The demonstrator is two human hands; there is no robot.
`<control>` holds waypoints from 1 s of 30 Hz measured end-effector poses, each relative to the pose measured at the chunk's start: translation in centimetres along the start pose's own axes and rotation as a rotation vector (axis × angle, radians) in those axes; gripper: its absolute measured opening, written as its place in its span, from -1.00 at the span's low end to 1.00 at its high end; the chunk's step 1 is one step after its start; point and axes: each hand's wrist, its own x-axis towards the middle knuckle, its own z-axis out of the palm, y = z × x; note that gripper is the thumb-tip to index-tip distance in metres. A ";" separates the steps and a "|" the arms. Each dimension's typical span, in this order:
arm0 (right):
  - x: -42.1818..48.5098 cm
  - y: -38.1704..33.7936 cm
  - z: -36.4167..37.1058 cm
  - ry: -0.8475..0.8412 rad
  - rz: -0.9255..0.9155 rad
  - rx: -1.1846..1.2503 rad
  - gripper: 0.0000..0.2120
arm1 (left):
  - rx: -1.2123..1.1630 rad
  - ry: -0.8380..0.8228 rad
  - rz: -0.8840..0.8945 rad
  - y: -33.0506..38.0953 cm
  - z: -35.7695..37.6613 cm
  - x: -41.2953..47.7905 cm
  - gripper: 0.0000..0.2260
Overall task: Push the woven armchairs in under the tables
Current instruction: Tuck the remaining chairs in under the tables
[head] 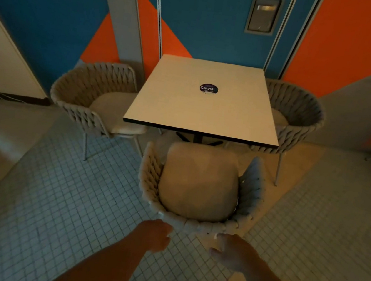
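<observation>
A woven armchair (194, 225) with a beige cushion stands right in front of me, its seat front just short of the near edge of the square white table (173, 100). My left hand (154, 235) is curled loosely, knuckles right at the chair's back rim, holding nothing. My right hand (232, 250) has its fingers apart, with the fingertips at the same rim. A second woven armchair (79, 92) sits at the table's left side, angled, its seat partly under the top. A third woven armchair (303, 109) is tucked in on the right.
The table carries a round dark sticker (208, 88) and stands against a blue and orange wall (208, 24). The floor is small white tiles (64, 195). A pale panel (1, 55) closes the far left.
</observation>
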 end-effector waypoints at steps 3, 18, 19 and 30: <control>-1.8 -1.2 -0.9 0.017 0.000 0.004 -0.26 | -0.070 0.041 -0.001 0.3 0.1 -1.2 -0.58; -4.4 -3.9 -2.6 0.041 -0.089 0.096 -0.38 | -0.219 0.124 -0.040 1.6 0.4 -3.5 -0.57; -4.3 -3.8 -2.7 0.047 -0.105 0.100 -0.38 | -0.230 0.137 -0.050 1.9 0.4 -3.6 -0.56; -0.3 -5.5 -1.1 -0.129 -0.216 0.093 -0.33 | -0.483 0.231 -0.298 1.0 4.2 -7.5 -0.49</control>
